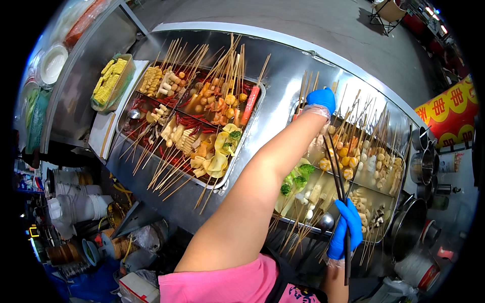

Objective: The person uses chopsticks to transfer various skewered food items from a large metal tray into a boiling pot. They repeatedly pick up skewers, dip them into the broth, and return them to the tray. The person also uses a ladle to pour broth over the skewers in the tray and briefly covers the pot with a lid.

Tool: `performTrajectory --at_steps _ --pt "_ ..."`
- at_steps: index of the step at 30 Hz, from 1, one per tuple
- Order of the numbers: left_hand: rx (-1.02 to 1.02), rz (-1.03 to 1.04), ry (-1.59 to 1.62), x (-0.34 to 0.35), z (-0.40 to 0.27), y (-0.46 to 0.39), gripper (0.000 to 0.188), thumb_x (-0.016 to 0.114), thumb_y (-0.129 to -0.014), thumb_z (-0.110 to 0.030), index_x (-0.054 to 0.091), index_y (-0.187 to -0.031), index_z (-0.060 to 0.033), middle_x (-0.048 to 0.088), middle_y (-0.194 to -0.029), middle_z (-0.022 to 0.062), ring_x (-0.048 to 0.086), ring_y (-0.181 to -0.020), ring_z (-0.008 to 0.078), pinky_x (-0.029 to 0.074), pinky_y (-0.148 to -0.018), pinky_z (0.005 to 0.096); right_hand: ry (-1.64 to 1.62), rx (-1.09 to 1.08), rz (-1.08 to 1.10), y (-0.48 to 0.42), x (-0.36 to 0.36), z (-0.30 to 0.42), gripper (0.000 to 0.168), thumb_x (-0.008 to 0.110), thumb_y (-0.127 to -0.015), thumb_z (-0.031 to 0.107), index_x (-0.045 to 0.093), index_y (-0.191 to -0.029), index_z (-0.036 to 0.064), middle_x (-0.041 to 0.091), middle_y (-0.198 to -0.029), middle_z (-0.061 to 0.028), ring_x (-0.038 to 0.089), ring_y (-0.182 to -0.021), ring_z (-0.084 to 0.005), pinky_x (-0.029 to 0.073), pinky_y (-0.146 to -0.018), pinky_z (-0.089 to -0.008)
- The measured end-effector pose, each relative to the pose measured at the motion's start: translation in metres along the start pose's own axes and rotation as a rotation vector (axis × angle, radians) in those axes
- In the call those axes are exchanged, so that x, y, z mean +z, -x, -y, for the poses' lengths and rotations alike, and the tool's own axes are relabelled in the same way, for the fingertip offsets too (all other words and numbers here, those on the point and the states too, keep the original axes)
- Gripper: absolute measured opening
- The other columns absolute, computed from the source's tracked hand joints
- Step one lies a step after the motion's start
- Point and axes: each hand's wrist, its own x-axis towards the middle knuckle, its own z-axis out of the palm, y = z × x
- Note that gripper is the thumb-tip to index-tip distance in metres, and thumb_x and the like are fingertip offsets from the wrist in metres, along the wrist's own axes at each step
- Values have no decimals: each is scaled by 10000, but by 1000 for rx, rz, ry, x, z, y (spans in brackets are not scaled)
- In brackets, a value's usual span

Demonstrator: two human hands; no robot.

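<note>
My left hand (321, 99), in a blue glove under a clear plastic one, is curled around the upper end of a bamboo skewer (335, 85) above the right-hand broth pan (402, 178). Its fingertips are mostly hidden. Long black chopsticks (336, 170) are held in my blue-gloved right hand (345, 229) at the pan's near side. Their tips point up to the food just below my left hand. Skewered orange-and-white balls (325, 164), broccoli (300, 181) and tofu rolls (360, 208) sit in the pale broth. A ladle (326, 221) rests at the near rim.
On the left, a divided pan (260, 102) holds skewers in red chilli broth. Beyond it stands a box of corn pieces (110, 81) on a white board (102, 130). Metal pots (409, 227) line the right side. Stacked containers (77, 208) fill the lower left.
</note>
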Motion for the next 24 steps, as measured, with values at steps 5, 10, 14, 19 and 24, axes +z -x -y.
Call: performTrajectory --at_steps 5,10,14,19,24 --pt "115 234 76 -1 36 -9 319 519 -835 -341 636 -933 -61 654 -887 142 620 -867 331 493 -761 414 -41 -1 -110 14 -10 2 231 480 -916 126 627 -1004 -29 607 -1077 -180 566 -1035 -273 441 -905 -353" --pt "156 131 290 5 68 -25 335 522 -831 -349 632 -836 -33 648 -770 164 642 -689 287 506 -666 377 -64 0 -183 32 -22 3 249 476 -915 137 629 -1011 -33 610 -1067 -184 559 -1052 -286 429 -921 -366" --pt "18 30 463 -17 85 -27 313 540 -851 -319 639 -798 -27 646 -714 150 642 -635 258 507 -612 363 -60 -29 -262 44 -32 11 255 480 -915 143 640 -992 -40 620 -1048 -179 561 -1049 -289 422 -923 -369" --pt "-91 -164 858 -66 88 11 250 548 -881 -253 576 -879 -4 625 -696 139 631 -591 211 513 -540 318 -69 -28 -342 70 -46 16 252 461 -926 131 621 -1009 -45 624 -1036 -174 559 -1055 -290 440 -909 -365" --pt "-187 -320 1470 -109 116 62 238 557 -886 -235 551 -869 3 606 -683 120 620 -591 200 517 -500 284 -219 -21 -340 100 -55 23 254 429 -931 110 595 -1051 -40 593 -1103 -176 544 -1077 -286 440 -915 -366"
